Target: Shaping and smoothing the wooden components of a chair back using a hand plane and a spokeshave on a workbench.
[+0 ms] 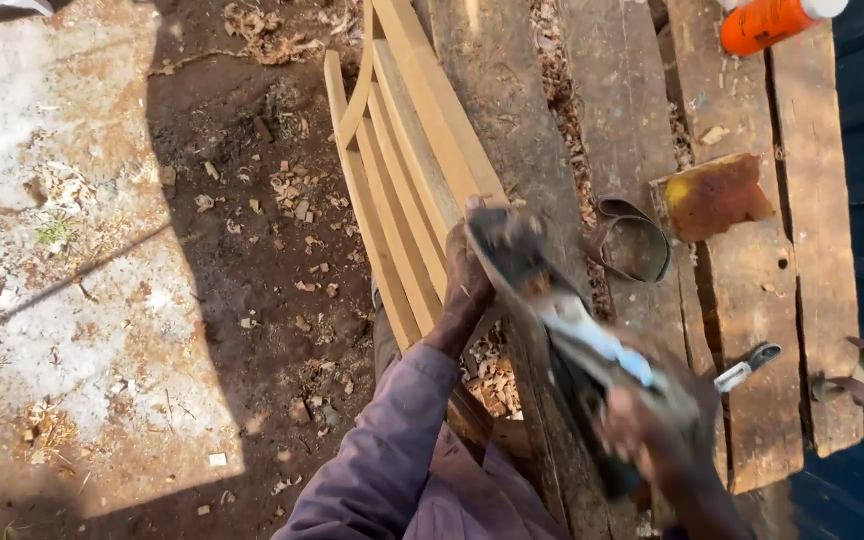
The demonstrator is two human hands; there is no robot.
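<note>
Gripping hand plane [562, 330] | left hand [467, 285] front | right hand [642, 425] rear

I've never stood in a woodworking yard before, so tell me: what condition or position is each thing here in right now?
Hand plane: gripped at both ends, blurred.
Left hand: on the plane's front.
Right hand: on the plane's rear.
Curved wooden slats: bare, lying against the bench edge.
Workbench: weathered planks, gaps between.
Orange bottle: lying down, capped.
Sanding belt: looped, loose.
Shavings: scattered on ground.
</note>
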